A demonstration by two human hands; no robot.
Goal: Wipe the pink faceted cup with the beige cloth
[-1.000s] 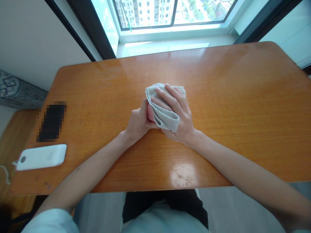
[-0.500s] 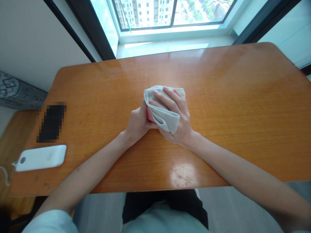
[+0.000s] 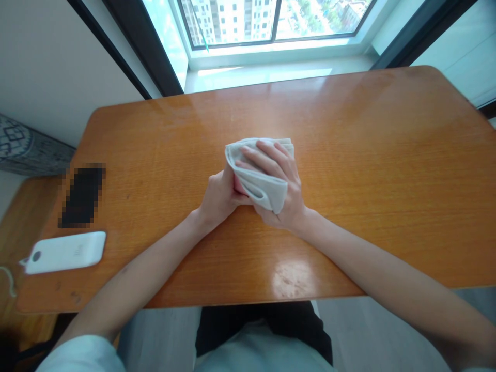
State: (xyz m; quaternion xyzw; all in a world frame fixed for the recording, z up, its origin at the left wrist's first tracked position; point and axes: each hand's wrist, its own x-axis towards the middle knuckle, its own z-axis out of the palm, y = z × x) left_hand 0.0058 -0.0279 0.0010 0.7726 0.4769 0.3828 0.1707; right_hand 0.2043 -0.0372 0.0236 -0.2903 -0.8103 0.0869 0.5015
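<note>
My left hand [image 3: 219,199] cups a pink object [image 3: 237,185], most of which is hidden behind a folded pale grey cloth [image 3: 258,178]. My right hand [image 3: 277,181] lies over the cloth, its fingers pressing it around the pink object. Both hands are close together above the middle of a varnished orange wooden table [image 3: 349,155]. The pink object's shape and kind cannot be made out, and I cannot tell whether it touches the tabletop.
A pixelated dark phone [image 3: 82,196] and a white rounded device [image 3: 64,252] lie at the table's left end. A window [image 3: 232,20] and sill run beyond the far edge. A patterned cushion [image 3: 19,142] sits at far left.
The cloth has slid slightly left under my right hand and covers more of the pink object. My left hand stays nearly in place.
</note>
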